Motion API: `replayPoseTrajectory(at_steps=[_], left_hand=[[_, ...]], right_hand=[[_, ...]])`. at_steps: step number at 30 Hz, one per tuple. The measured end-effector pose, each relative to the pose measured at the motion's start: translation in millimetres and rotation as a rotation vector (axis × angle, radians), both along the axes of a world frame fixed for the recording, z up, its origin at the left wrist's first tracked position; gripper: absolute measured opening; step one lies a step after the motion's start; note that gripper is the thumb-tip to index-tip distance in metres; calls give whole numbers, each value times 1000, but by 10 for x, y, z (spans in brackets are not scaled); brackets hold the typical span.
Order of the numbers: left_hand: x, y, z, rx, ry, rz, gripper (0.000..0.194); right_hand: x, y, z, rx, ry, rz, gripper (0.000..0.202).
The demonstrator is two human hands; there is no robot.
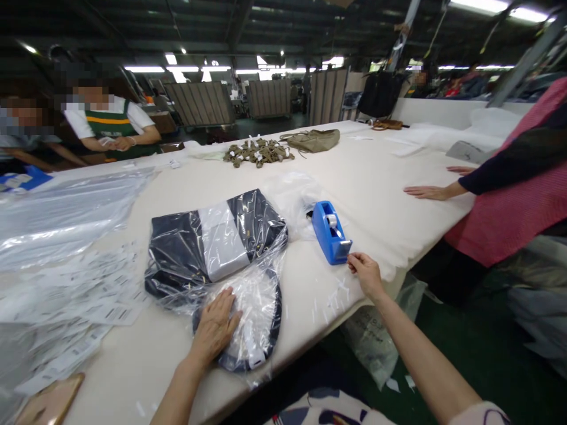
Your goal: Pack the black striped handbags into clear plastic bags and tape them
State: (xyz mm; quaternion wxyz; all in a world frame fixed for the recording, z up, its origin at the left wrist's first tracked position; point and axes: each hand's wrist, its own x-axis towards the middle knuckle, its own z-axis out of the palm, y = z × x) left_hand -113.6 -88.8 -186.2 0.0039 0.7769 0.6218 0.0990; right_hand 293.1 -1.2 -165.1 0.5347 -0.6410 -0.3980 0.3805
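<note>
A dark navy and white bag (212, 242) in a clear plastic bag lies on the white table (376, 189) in front of me. My left hand (215, 327) presses flat on the folded end of the plastic, over the dark strap. My right hand (365, 273) pinches at the cutter end of a blue tape dispenser (330, 231), fingers closed on what looks like the tape end. The dispenser stands just right of the bagged item.
Several paper labels (84, 301) and clear plastic bags (62, 212) lie to the left. Olive straps (259, 151) and an olive bag (314, 140) sit farther back. A person in pink (518, 189) leans on the table's right edge; two others sit at far left.
</note>
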Motion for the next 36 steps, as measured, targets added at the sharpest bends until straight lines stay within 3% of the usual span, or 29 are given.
replayPoseTrajectory(at_steps=[4, 6, 9, 11, 15, 17, 20, 26, 36], left_hand=[[97, -83, 153, -76, -17, 19, 36], [117, -92, 199, -103, -35, 34, 36], [114, -89, 219, -116, -62, 44, 39], [112, -96, 211, -114, -73, 47, 40], [119, -116, 190, -97, -73, 31, 41], [122, -120, 185, -81, -72, 34, 40], [121, -121, 182, -75, -78, 41, 39], [110, -128, 174, -76, -102, 28, 39], [95, -142, 161, -42, -112, 27, 37]], right_hand=[[136, -140, -2, -67, -206, 24, 40], [175, -209, 7, -74, -496, 42, 40], [-21, -274, 149, 103, -685, 256, 38], [-376, -298, 342, 277, -712, 508, 33], [-1372, -193, 724, 504, -775, 1050, 25], [-1835, -41, 790, 571, -869, 1239, 25], [-2348, 238, 708, 622, -1052, 1405, 21], [-2796, 572, 473, 595, -1329, 1539, 14], [-3049, 567, 434, 607, -1607, 1520, 15]])
